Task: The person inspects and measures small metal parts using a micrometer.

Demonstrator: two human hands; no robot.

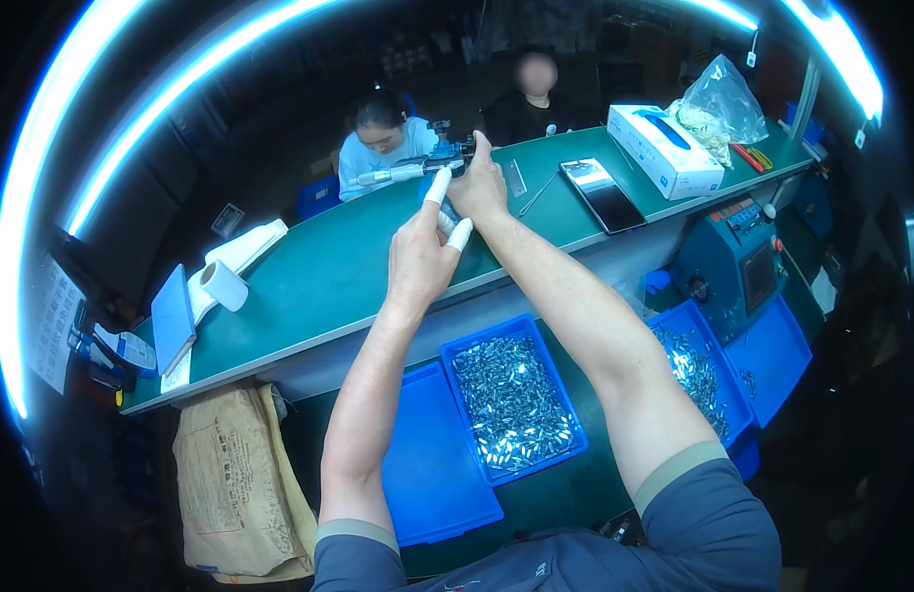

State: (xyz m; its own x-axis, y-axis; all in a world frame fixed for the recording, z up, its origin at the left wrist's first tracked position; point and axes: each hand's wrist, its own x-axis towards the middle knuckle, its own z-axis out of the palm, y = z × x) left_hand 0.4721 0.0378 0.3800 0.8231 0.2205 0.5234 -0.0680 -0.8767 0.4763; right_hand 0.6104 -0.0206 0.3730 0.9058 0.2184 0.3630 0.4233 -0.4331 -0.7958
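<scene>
On the raised green shelf stands a blue and silver device (pixel 388 176) with a long silver barrel pointing left; it looks like a micrometer in a stand. My left hand (pixel 415 255) grips it from the near side. White finger cots cover its index finger and thumb, which lie on either side of the lower part. From the right, my right hand (pixel 481 187) closes round the other end, its thumb up by a dark knob. The remaining fingers and the part between the palms are hidden. Below my arms sits a blue tray (pixel 516 474) of small shiny metal pieces.
On the shelf (pixel 309 306) lie a phone (pixel 605 197), a tissue box (pixel 664 150), red-handled pliers (pixel 747 158), a paper roll (pixel 224 284) and a blue folder (pixel 173 318). Another parts tray (pixel 689 365), a blue machine (pixel 738 266) and a brown sack (pixel 230 483) stand lower. Two people sit beyond.
</scene>
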